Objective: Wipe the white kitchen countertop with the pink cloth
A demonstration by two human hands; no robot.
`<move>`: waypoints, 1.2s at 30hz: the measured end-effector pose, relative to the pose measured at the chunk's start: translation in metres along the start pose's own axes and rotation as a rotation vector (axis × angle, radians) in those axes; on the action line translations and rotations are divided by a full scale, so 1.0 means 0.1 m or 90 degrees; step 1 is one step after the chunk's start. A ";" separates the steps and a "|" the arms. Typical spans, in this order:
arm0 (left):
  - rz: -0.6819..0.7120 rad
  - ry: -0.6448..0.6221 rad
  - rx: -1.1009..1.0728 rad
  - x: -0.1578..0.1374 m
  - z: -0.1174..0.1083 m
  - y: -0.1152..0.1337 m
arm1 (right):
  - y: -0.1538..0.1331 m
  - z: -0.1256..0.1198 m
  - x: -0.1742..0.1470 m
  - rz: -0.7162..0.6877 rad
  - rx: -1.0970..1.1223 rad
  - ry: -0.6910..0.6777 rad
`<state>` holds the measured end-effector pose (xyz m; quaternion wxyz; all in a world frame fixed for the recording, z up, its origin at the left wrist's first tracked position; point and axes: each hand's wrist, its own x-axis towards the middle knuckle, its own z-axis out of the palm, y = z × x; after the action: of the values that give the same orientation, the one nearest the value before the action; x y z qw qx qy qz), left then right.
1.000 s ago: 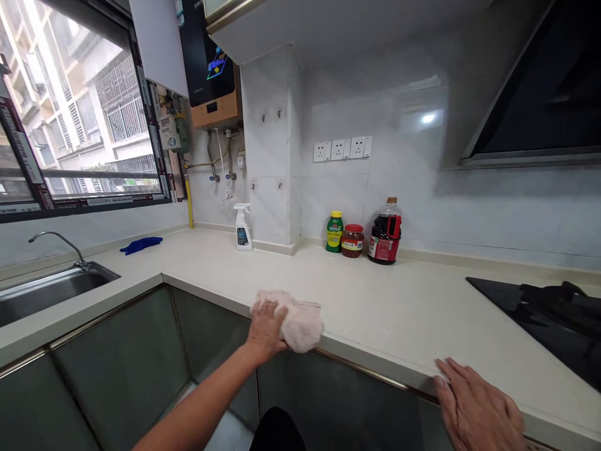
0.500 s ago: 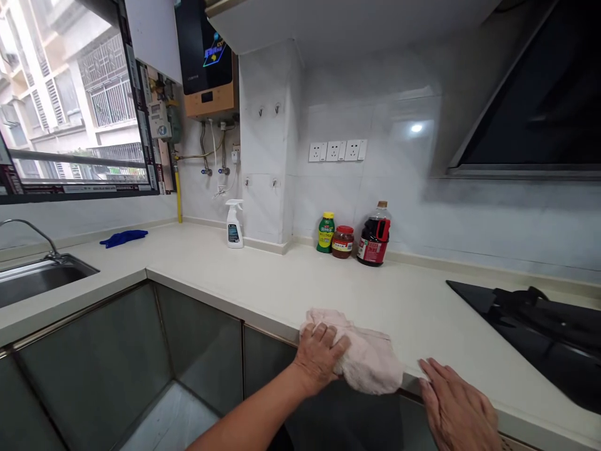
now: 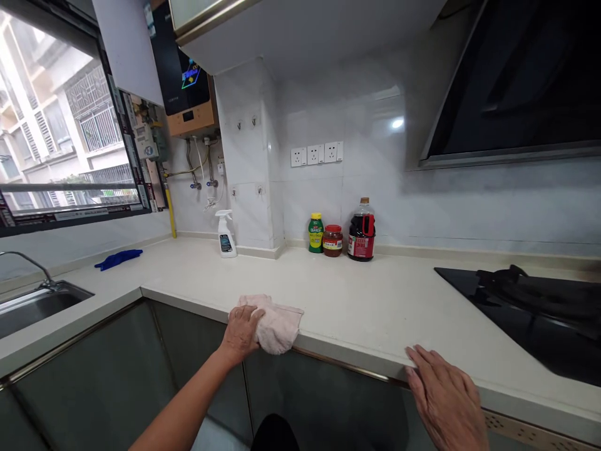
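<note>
A pale pink cloth (image 3: 280, 322) lies over the front edge of the white countertop (image 3: 357, 300), part of it hanging down the front. My left hand (image 3: 241, 332) is closed on the cloth's left side and presses it against the counter edge. Farther right, my right hand (image 3: 444, 391) rests on the counter's front edge, holding nothing, with its fingers stretched out flat and the thumb a little apart.
Against the back wall stand a green bottle (image 3: 316, 233), a red-lidded jar (image 3: 333, 242) and a large dark sauce bottle (image 3: 362, 232). A white spray bottle (image 3: 226, 235) and a blue cloth (image 3: 118, 259) are to the left, near the sink (image 3: 47, 300). A black gas stove (image 3: 530, 319) lies right.
My left hand has slid the pink cloth leftward along the counter's front edge. My right hand stays on the edge. The view has shifted slightly.
</note>
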<state>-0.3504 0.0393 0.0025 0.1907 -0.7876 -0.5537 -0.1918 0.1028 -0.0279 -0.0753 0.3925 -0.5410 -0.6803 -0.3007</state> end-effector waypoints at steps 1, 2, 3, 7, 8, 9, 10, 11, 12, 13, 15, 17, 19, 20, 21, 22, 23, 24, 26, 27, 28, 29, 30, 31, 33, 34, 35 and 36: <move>-0.010 0.007 0.002 -0.01 -0.01 0.02 | 0.00 0.00 0.00 0.002 0.001 0.002; -0.020 0.014 0.005 -0.01 -0.01 0.05 | -0.01 0.00 0.01 0.004 0.001 0.005; -0.030 0.019 0.009 -0.01 0.00 0.10 | -0.02 0.00 0.01 0.005 0.002 0.009; -0.061 0.020 0.012 0.01 0.01 0.34 | -0.06 -0.01 0.05 0.017 -0.001 0.020; -0.059 0.016 0.008 0.02 0.02 0.42 | -0.07 0.00 0.05 0.022 -0.001 0.023; -0.052 0.010 0.002 0.04 0.03 0.51 | -0.08 0.00 0.05 0.026 0.000 0.025; -0.042 0.003 -0.007 0.06 0.04 0.61 | -0.08 0.01 0.05 0.029 0.001 0.027; -0.030 -0.004 -0.017 0.08 0.05 0.73 | -0.08 0.01 0.05 0.031 0.003 0.027; -0.015 -0.011 -0.028 0.11 0.08 0.85 | -0.07 0.02 0.05 0.035 0.006 0.029; 0.001 -0.015 -0.041 0.14 0.11 0.99 | -0.07 0.02 0.05 0.041 0.011 0.029; 0.033 -0.020 -0.066 0.20 0.20 1.30 | -0.06 0.00 0.08 0.067 0.027 0.022; 0.063 -0.021 -0.089 0.26 0.31 1.63 | -0.12 -0.05 0.17 0.127 0.040 0.018; 0.097 -0.022 -0.116 0.33 0.43 1.98 | -0.25 -0.10 0.33 0.163 0.053 0.033; 0.116 -0.020 -0.132 0.37 0.48 2.14 | -0.35 -0.11 0.42 0.147 0.069 0.040; 0.130 -0.015 -0.148 0.40 0.52 2.28 | -0.47 -0.11 0.52 0.105 0.094 0.037; 0.138 -0.008 -0.160 0.44 0.55 2.40 | -0.59 -0.09 0.60 0.048 0.124 0.021; 0.143 -0.001 -0.169 0.46 0.56 2.48 | -0.69 -0.05 0.66 -0.009 0.152 -0.006; 0.148 0.004 -0.175 0.48 0.55 2.52 | -0.78 0.00 0.70 -0.053 0.171 -0.033; 0.193 0.003 -0.188 0.49 0.47 2.46 | -0.85 0.11 0.70 -0.092 0.178 -0.079; 0.235 -0.005 -0.205 0.47 0.41 2.36 | -0.83 0.15 0.66 -0.092 0.175 -0.092; 0.286 -0.013 -0.232 0.45 0.35 2.23 | -0.78 0.18 0.62 -0.092 0.171 -0.102; 0.331 -0.021 -0.270 0.42 0.28 2.08 | -0.71 0.19 0.56 -0.101 0.168 -0.111; 0.360 -0.022 -0.317 0.40 0.21 1.92 | -0.64 0.19 0.51 -0.119 0.162 -0.123; 0.363 -0.016 -0.368 0.39 0.15 1.77 | -0.58 0.16 0.47 -0.144 0.150 -0.135; 0.287 0.023 -0.457 0.41 0.04 1.48 | -0.55 0.09 0.46 -0.195 0.111 -0.164; 0.222 0.047 -0.483 0.45 0.00 1.35 | -0.58 0.06 0.49 -0.209 0.085 -0.187; 0.148 0.065 -0.490 0.52 -0.02 1.24 | -0.65 0.03 0.55 -0.209 0.060 -0.212; 0.080 0.077 -0.485 0.59 -0.04 1.13 | -0.75 0.02 0.63 -0.201 0.037 -0.236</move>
<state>-0.2248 0.0493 0.0261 -0.0717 -0.8218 -0.3811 -0.4174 0.0228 -0.0119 -0.0213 0.2244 -0.4627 -0.8250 -0.2344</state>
